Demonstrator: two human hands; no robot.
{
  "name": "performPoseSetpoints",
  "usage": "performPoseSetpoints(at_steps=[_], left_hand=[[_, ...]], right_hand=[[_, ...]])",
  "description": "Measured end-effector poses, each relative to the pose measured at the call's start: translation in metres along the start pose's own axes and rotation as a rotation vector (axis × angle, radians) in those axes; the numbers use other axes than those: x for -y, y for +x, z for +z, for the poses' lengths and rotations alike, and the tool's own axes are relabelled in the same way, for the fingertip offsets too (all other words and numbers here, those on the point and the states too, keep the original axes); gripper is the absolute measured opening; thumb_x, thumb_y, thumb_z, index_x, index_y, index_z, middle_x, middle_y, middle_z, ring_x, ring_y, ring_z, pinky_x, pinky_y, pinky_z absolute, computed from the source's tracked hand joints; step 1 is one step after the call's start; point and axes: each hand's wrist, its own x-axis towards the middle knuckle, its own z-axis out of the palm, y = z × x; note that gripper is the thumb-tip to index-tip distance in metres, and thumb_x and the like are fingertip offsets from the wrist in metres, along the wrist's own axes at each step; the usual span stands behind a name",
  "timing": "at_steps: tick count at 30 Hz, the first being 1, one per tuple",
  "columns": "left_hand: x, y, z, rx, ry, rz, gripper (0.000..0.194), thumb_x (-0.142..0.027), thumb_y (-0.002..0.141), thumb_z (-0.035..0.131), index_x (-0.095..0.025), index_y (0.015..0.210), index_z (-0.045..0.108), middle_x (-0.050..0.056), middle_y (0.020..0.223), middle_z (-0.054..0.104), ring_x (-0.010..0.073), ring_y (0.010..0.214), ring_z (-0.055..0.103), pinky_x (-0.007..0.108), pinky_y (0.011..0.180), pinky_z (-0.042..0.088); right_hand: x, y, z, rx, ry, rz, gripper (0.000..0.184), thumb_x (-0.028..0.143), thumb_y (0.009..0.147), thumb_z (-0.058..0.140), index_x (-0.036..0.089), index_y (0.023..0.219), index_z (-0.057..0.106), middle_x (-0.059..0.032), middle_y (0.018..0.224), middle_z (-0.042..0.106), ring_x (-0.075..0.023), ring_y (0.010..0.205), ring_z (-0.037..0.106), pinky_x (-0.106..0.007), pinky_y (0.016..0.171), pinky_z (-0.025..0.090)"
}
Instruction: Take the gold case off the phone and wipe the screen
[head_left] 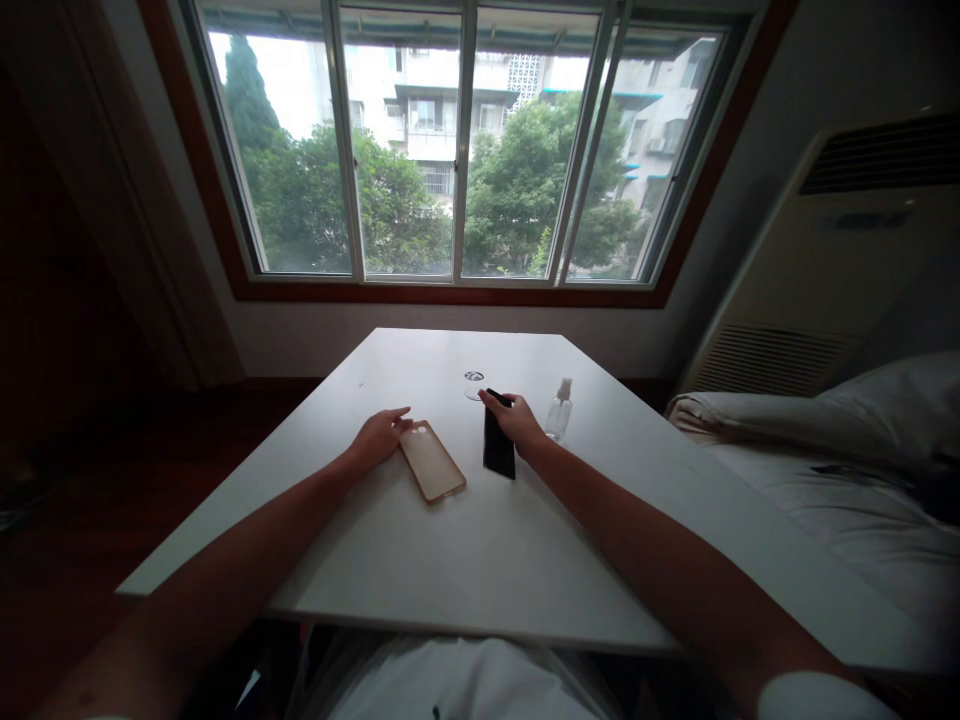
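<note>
A see-through, yellowish phone case [433, 462] is near the middle of the white table [375, 560], its camera cutout at the far end. My left hand [381, 436] pinches its far left corner, with one finger sticking out past it. To the right, a dark smartphone [498, 440] is gripped along its upper part by my right hand [517, 418], tilted, its lower end close to the tabletop. Whether the case or the phone touches the table I cannot tell. Just right of that hand stands a clear spray bottle [559, 410].
Beyond the phone, a round dark-patterned mark or sticker [473, 376] and a pale ring [472, 394] show on the table. A window [457, 285] is behind the table. On the right are a bed or couch [795, 480] and a floor-standing air conditioner [810, 270].
</note>
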Motion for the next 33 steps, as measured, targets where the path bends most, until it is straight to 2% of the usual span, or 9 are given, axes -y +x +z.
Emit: performPoseSetpoints(at_steps=[3,6,9,13,16,22,28,33], left_hand=[[0.002,0.001,0.002,-0.123,0.093,0.078,0.047,-0.04,0.094,0.054,-0.013,0.132,0.063,0.015,0.126,0.063,0.0239,0.107,0.063,0.038,0.101,0.047],[-0.008,-0.008,0.002,-0.111,0.139,0.184,0.051,-0.048,0.093,0.056,-0.015,0.131,0.063,0.016,0.133,0.057,0.0263,0.119,0.057,0.041,0.106,0.044],[-0.028,-0.023,0.002,0.067,0.158,0.285,0.058,-0.06,0.091,0.055,-0.019,0.13,0.065,0.015,0.138,0.056,0.0305,0.127,0.051,0.046,0.108,0.042],[-0.047,-0.037,0.002,0.347,0.195,0.468,0.071,-0.07,0.078,0.066,-0.028,0.134,0.063,0.011,0.148,0.049,0.0352,0.141,0.038,0.05,0.116,0.032],[-0.046,-0.037,0.002,0.427,0.201,0.459,0.075,-0.071,0.075,0.068,-0.029,0.137,0.061,0.01,0.15,0.049,0.0363,0.142,0.037,0.051,0.119,0.028],[-0.032,-0.028,0.002,0.444,0.152,0.431,0.062,-0.059,0.09,0.058,-0.026,0.142,0.057,0.011,0.149,0.05,0.0315,0.146,0.034,0.048,0.123,0.02],[-0.033,-0.03,0.004,0.471,0.158,0.399,0.062,-0.058,0.092,0.054,-0.029,0.146,0.051,0.008,0.153,0.045,0.0294,0.149,0.028,0.049,0.125,0.01],[-0.035,-0.031,0.006,0.49,0.154,0.376,0.064,-0.058,0.093,0.051,-0.027,0.149,0.048,0.009,0.156,0.04,0.0303,0.15,0.025,0.052,0.124,0.005]], right_hand=[[-0.015,0.006,0.001,0.001,-0.053,-0.002,0.055,0.04,0.076,0.077,0.014,0.12,0.06,-0.0099,0.094,0.071,-0.0242,0.084,0.067,-0.032,0.069,0.057],[-0.023,0.011,0.005,0.009,-0.08,-0.034,0.055,0.03,0.076,0.075,0.015,0.126,0.059,-0.009,0.099,0.071,-0.0227,0.087,0.068,-0.032,0.076,0.057],[-0.031,0.018,0.008,0.028,-0.124,-0.08,0.055,0.027,0.076,0.074,0.015,0.129,0.059,-0.0104,0.103,0.071,-0.0239,0.092,0.069,-0.035,0.082,0.057],[-0.039,0.028,0.008,0.043,-0.227,-0.141,0.055,0.027,0.079,0.072,0.012,0.13,0.059,-0.0148,0.115,0.069,-0.0269,0.105,0.066,-0.04,0.093,0.052],[-0.045,0.036,0.004,0.049,-0.32,-0.166,0.052,0.028,0.083,0.068,0.009,0.131,0.059,-0.0177,0.127,0.065,-0.0271,0.117,0.062,-0.039,0.103,0.045],[-0.051,0.039,-0.004,0.042,-0.448,-0.185,0.048,0.029,0.087,0.064,0.012,0.132,0.061,-0.0167,0.135,0.061,-0.0263,0.126,0.056,-0.037,0.109,0.038],[-0.049,0.03,-0.006,-0.085,-0.5,-0.274,0.049,0.035,0.094,0.053,0.013,0.137,0.055,-0.0148,0.127,0.064,-0.0243,0.117,0.06,-0.033,0.1,0.044],[-0.052,0.02,-0.009,-0.079,-0.765,-0.262,0.045,0.039,0.092,0.057,0.016,0.129,0.062,-0.0174,0.123,0.059,-0.0301,0.107,0.063,-0.037,0.091,0.047]])
